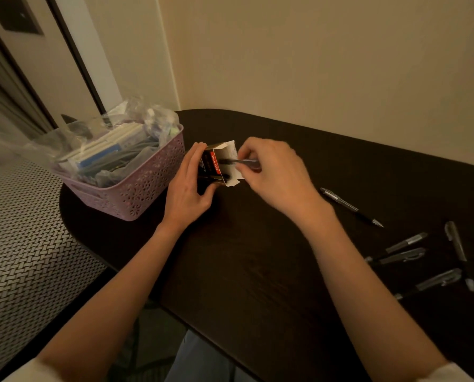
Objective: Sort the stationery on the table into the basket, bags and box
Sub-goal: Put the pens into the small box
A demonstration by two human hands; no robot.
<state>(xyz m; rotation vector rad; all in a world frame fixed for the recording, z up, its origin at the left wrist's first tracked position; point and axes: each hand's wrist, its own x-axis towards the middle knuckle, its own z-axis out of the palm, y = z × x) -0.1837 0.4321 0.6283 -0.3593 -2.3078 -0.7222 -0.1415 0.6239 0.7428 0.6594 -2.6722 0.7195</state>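
At frame centre, the left hand (pixel 187 186) grips a small black-and-red cardboard box (pixel 216 166) with its white flaps open toward the right. The right hand (pixel 274 172) pinches a clear-barrelled black pen (pixel 237 161) whose end sits in the box's mouth. Just left of the box stands a pink perforated plastic basket (pixel 144 186) stuffed with clear plastic bags (pixel 92 133) of stationery. On the dark wooden table (pixel 257 257), one black pen (pixel 351 207) lies right of centre; four more loose pens (pixel 423 260) are scattered at the right edge.

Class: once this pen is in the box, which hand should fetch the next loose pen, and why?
Probably the right hand: the loose pens lie on its side of the table, while the left hand grips the box.
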